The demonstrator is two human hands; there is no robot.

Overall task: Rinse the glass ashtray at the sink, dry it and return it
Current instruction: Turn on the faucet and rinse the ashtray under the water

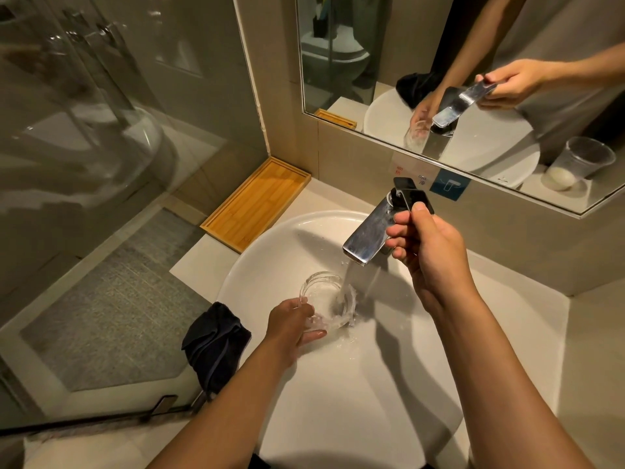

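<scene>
The clear glass ashtray is tilted inside the white sink, with water from the chrome tap pouring onto its right side and splashing. My left hand grips the ashtray by its near left rim. Above the spout, my right hand pinches the tap's dark lever handle between thumb and fingers.
A dark cloth hangs over the counter edge left of the sink. A wooden tray lies at the back left on the counter. A mirror fills the wall behind; a glass shower door stands to the left.
</scene>
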